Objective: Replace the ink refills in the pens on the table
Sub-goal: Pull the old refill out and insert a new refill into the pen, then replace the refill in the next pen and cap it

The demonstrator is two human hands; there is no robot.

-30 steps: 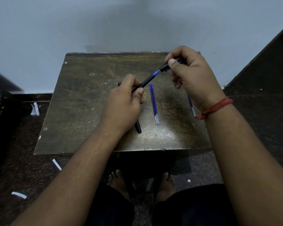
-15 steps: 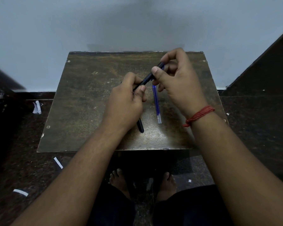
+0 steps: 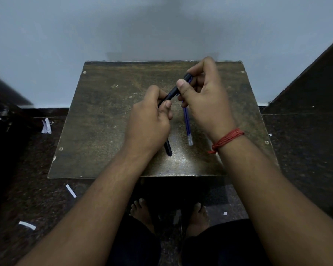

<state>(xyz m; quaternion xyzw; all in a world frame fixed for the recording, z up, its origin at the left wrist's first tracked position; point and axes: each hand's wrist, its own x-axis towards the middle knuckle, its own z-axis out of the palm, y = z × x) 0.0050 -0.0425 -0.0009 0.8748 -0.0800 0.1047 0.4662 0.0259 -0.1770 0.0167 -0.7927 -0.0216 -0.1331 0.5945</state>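
Note:
A black pen point(image 3: 173, 92) is held slanted above the small brown table point(image 3: 104, 120), both hands on it. My left hand point(image 3: 149, 123) grips its lower barrel. My right hand point(image 3: 204, 98) pinches its upper end between thumb and fingers, where a bit of blue shows. A blue ink refill point(image 3: 187, 125) with a clear tip lies flat on the table between my hands, partly hidden by my right hand. A second dark pen point(image 3: 168, 147) lies on the table, sticking out from under my left wrist.
The table stands against a pale wall. The dark floor around it carries scattered white paper scraps point(image 3: 46, 126). My bare feet point(image 3: 142, 212) rest under the table's near edge. A dark slanted surface point(image 3: 306, 83) rises at the right.
My right hand has come left and down toward my left hand, and the black end piece has closed over the blue tip that showed in the gap. The pen now reads as one piece.

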